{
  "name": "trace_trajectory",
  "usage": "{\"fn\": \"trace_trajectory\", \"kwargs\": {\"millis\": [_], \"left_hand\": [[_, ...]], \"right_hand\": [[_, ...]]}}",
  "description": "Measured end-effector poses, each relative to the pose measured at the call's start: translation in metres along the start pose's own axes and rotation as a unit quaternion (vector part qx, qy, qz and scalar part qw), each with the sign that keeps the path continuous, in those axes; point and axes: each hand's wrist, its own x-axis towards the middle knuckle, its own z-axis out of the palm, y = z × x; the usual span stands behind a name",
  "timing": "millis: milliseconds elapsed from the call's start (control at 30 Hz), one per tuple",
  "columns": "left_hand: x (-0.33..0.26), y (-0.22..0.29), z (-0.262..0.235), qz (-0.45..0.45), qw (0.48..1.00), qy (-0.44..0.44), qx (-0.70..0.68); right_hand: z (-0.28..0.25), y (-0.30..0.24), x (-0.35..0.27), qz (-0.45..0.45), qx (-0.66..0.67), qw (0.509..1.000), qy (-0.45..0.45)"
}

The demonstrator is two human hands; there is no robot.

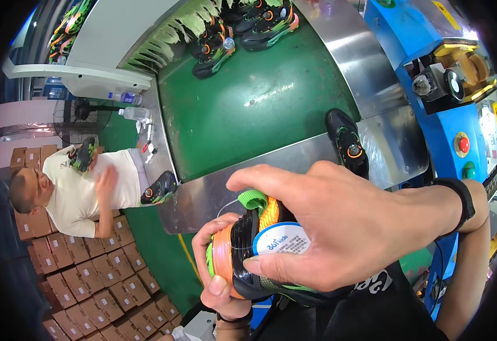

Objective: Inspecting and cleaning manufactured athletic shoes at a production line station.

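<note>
Close in front of me is a black sneaker (245, 250) with an orange and green sole, its heel turned to the left. My left hand (217, 292) wraps round the heel end from below, with the thumb and fingers pressed on the sole. My right hand (339, 221) lies across the top of the sneaker. Its thumb presses near the heel, the index finger reaches past the green pull loop (252, 199), and the other fingers are hidden. A round blue and white label (282, 240) shows partly beneath the right hand.
Beyond my hands, a single sneaker (346, 142) stands on the metal edge (248, 173) of a green conveyor belt (248, 113). More sneakers (214, 51) sit by a fringed opening. A blue machine (447, 136) stands right. At left, a co-worker (78, 193) holds a shoe near stacked cartons (95, 267).
</note>
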Motion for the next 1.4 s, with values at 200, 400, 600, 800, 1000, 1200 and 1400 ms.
{"fn": "trace_trajectory", "kwargs": {"millis": [200,400,600,800,1000,1200,1400], "left_hand": [[0.003,-0.003,0.000,0.007,1.000,-0.015,0.000],[0.004,0.005,0.007,-0.018,1.000,0.002,-0.012],[0.008,0.012,0.007,-0.042,0.999,-0.023,-0.009],[0.008,0.012,0.007,-0.044,0.999,-0.012,0.008],[0.012,0.014,0.002,-0.030,0.998,-0.017,0.057],[0.018,0.022,0.002,-0.047,0.991,-0.080,0.101],[0.027,0.015,0.000,-0.109,0.988,-0.098,0.054]], "right_hand": [[-0.003,0.006,0.001,-0.021,0.016,1.000,0.011],[-0.003,0.005,0.002,-0.003,0.015,1.000,-0.003],[-0.001,0.007,0.000,-0.013,0.018,1.000,0.008],[-0.001,0.004,-0.004,-0.015,0.002,1.000,-0.002],[-0.007,-0.001,-0.003,0.007,-0.009,0.999,-0.033],[-0.009,-0.007,-0.006,0.029,-0.028,0.999,0.000],[-0.005,0.005,0.001,0.038,-0.040,0.998,-0.010]]}}
